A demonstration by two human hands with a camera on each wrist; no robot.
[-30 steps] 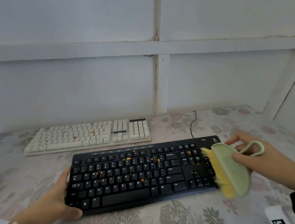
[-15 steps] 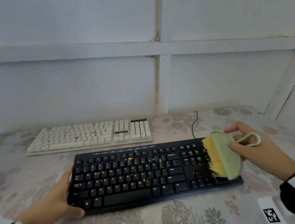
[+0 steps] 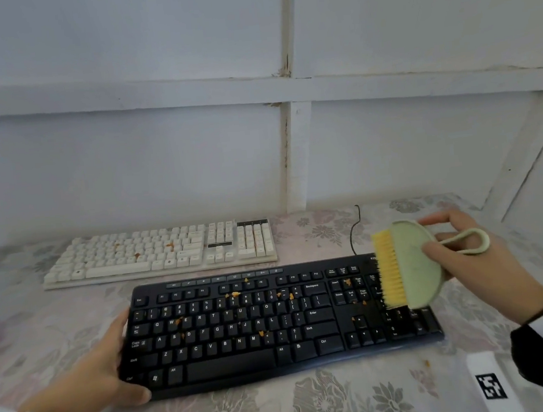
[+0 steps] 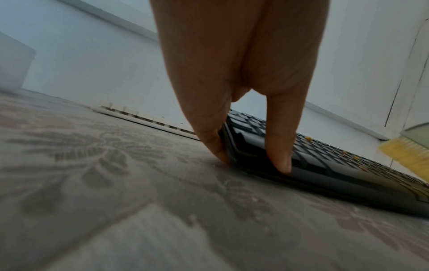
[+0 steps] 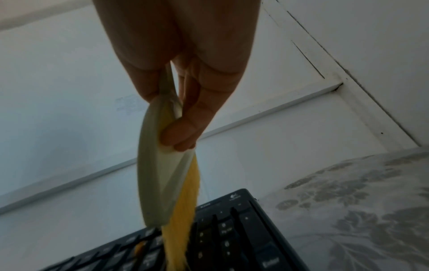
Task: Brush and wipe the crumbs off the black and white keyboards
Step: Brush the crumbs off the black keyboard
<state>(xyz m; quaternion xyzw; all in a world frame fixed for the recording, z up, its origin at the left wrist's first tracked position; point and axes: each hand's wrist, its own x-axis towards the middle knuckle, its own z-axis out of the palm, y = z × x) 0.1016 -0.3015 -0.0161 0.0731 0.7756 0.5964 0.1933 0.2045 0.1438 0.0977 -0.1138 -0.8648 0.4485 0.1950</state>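
A floral-clothed counter [image 3: 330, 404] against a white panelled wall carries a crumb-strewn black keyboard [image 3: 274, 324] in front and a white keyboard [image 3: 159, 253] behind it. The left hand [image 3: 91, 376] grips the black keyboard's left end, thumb on its front edge. The right hand [image 3: 465, 254] pinches a green brush [image 3: 413, 265], its yellow bristles over the number pad.

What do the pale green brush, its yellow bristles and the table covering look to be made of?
Pale green brush: seemingly moulded plastic, matte; smooth one-piece body with thin loop handle. Yellow bristles: probably synthetic fibre; fine, straight, evenly coloured strands. Floral table covering: likely woven fabric or textured vinyl; dull pink-grey flower pattern, the wrist views hint at relief. I cannot tell which.
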